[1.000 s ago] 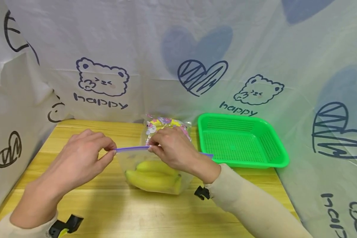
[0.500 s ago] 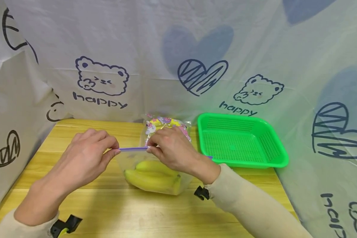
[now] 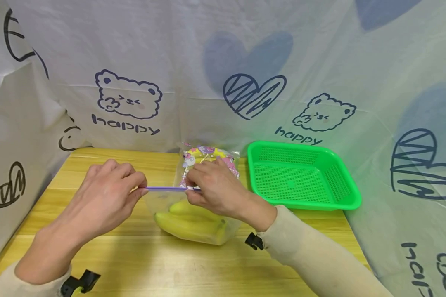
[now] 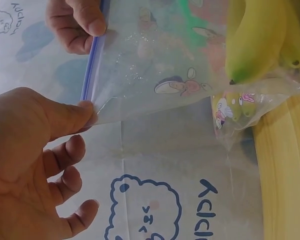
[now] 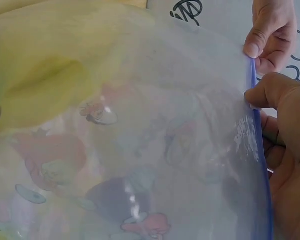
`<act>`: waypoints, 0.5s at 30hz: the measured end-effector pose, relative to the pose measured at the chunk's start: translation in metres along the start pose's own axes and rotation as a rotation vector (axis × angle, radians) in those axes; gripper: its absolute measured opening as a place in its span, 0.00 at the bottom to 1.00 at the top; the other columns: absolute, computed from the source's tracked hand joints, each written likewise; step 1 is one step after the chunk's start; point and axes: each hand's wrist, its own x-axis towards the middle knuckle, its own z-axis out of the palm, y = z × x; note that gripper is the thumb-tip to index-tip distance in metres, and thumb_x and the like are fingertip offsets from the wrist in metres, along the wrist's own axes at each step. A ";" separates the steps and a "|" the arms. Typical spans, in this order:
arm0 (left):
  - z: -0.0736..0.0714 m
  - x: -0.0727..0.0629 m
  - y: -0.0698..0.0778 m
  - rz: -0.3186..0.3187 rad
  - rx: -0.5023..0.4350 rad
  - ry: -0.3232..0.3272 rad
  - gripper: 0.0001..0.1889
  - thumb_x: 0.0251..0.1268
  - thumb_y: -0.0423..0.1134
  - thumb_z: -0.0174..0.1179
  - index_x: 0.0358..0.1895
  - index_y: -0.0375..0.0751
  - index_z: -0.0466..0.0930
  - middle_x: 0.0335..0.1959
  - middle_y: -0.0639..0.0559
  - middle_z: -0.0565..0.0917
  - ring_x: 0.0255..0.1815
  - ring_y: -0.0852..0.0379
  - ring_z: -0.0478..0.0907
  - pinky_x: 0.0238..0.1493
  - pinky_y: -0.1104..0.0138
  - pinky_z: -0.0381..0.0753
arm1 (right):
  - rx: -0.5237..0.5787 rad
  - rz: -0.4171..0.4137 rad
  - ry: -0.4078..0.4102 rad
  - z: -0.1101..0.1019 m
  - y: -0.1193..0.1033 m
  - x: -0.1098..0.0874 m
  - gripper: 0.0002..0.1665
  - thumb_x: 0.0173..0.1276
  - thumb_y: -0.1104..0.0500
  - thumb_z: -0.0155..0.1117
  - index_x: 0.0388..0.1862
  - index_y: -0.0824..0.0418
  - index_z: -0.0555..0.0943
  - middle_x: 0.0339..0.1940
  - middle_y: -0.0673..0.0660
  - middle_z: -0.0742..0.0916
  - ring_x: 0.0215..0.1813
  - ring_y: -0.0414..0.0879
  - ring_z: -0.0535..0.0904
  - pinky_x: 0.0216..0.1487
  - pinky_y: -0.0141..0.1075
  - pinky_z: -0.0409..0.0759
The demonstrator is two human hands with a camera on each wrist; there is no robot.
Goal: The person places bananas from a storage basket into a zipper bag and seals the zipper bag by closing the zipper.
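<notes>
A clear zip bag point(image 3: 157, 201) with a purple zip strip point(image 3: 166, 189) along its top holds yellow bananas point(image 3: 191, 226). My left hand point(image 3: 105, 198) pinches the strip's left end between thumb and index finger; in the left wrist view its other fingers point(image 4: 70, 182) are loosely bent. Further right along the same strip, my right hand point(image 3: 219, 185) pinches it by a small white piece, probably the slider. The right wrist view shows that thumb point(image 5: 262, 95) pressing on the strip, with the strip running taut between both hands. My right hand hides the bag's upper right part.
Behind the bag lies a clear printed packet point(image 3: 208, 154) with something yellow inside. A green perforated basket point(image 3: 304, 175) stands at the back right. The wooden table point(image 3: 193, 268) meets a white printed cloth point(image 3: 193, 62) at the back and sides.
My left hand has shifted slightly right along the strip since one second ago. The stretch between the hands dips slightly lower now, and the right hand has barely moved.
</notes>
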 end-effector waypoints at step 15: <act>-0.007 -0.002 -0.006 -0.077 -0.037 -0.089 0.05 0.64 0.38 0.72 0.36 0.53 0.85 0.34 0.61 0.80 0.39 0.53 0.71 0.41 0.54 0.64 | 0.014 0.046 -0.034 -0.012 0.018 -0.014 0.04 0.69 0.56 0.67 0.36 0.53 0.81 0.34 0.46 0.85 0.42 0.45 0.81 0.48 0.46 0.71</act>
